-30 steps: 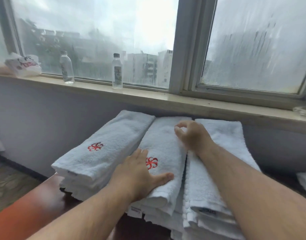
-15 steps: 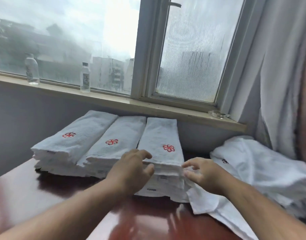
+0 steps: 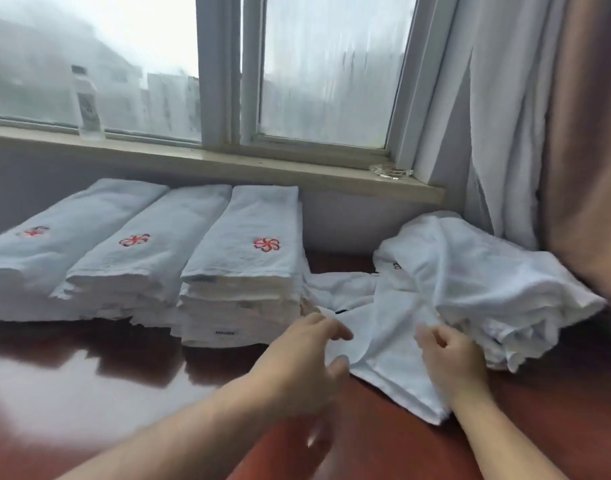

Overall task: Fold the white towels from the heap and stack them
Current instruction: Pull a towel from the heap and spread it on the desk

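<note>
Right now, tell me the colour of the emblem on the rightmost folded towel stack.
Red emblem on white; head view shows it.

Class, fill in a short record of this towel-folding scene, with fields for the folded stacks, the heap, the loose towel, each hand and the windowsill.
Folded stacks: three, side by side on the table, a red emblem on each top towel
Heap: unfolded white towels, right, by the curtain
Loose towel: spread between stacks and heap
Left hand: fingers spread at the loose towel's edge
Right hand: fingers curled on the loose towel
Windowsill: one clear bottle
</note>
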Demonstrator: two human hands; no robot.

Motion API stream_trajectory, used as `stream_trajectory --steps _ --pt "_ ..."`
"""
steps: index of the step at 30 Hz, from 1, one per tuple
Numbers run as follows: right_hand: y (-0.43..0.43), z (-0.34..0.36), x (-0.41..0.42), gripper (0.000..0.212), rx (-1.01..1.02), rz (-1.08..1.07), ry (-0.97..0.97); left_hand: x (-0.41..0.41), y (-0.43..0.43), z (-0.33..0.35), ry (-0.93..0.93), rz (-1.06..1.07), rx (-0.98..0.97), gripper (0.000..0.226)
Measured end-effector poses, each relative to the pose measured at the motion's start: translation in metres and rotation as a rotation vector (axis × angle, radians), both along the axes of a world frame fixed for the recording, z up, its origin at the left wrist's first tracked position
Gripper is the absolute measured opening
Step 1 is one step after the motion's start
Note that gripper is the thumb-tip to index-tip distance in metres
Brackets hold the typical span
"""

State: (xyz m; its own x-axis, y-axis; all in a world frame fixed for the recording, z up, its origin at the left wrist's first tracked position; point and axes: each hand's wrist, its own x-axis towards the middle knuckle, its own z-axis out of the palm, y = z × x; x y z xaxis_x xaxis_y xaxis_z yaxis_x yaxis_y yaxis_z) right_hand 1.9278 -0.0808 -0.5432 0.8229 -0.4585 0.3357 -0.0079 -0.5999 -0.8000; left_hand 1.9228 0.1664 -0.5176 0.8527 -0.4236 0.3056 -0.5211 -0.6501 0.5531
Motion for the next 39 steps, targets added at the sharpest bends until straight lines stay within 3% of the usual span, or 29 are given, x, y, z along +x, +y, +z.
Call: stream_trajectory --steps 6,10,13,15,19,24,26,29,31,33,36,39 --pt "-0.020 -0.010 0.036 0.038 -0.084 0.056 0.147 0.038 -0.050 -0.028 -0.068 0.072 -0.001 0.053" --pt "-0.033 -0.008 0.040 0.031 0.152 0.128 0.086 0.055 -0.061 -0.040 -0.050 0.114 0.184 0.074" --pt "-0.035 -0.003 0.034 0.030 0.311 0.125 0.008 0.060 -0.059 -0.040 -0.047 0.104 0.114 0.047" --pt "-0.032 0.001 0.032 0.036 0.279 0.067 -0.053 0.062 -0.058 -0.040 -0.087 0.113 0.019 0.027" --pt "-0.037 0.011 0.027 0.047 0.283 -0.135 -0.184 0.060 -0.059 -0.037 -0.103 0.142 -0.084 0.023" --pt "-0.044 0.014 0.025 0.031 0.365 -0.157 -0.248 0.055 -0.059 -0.035 -0.129 0.160 -0.163 0.021" --pt "-0.042 0.016 0.023 0.033 0.309 -0.101 -0.276 0.053 -0.060 -0.033 -0.185 0.177 -0.153 0.018" --pt "-0.043 0.028 0.013 0.033 -0.073 -0.155 -0.326 0.049 -0.060 -0.030 -0.240 0.170 -0.163 0.016" --pt "-0.042 0.038 0.007 0.029 -0.097 -0.103 -0.438 0.047 -0.062 -0.029 -0.264 0.118 -0.206 0.020" --pt "-0.040 0.045 0.002 0.028 0.144 0.068 -0.558 0.045 -0.063 -0.028 -0.256 0.062 -0.267 0.023" --pt "-0.043 0.054 0.000 0.036 0.718 0.347 -0.611 0.042 -0.064 -0.029 -0.136 -0.018 -0.381 0.032" --pt "-0.052 0.059 0.000 0.029 0.953 0.466 -0.537 0.043 -0.065 -0.031 -0.042 -0.085 -0.479 0.046"
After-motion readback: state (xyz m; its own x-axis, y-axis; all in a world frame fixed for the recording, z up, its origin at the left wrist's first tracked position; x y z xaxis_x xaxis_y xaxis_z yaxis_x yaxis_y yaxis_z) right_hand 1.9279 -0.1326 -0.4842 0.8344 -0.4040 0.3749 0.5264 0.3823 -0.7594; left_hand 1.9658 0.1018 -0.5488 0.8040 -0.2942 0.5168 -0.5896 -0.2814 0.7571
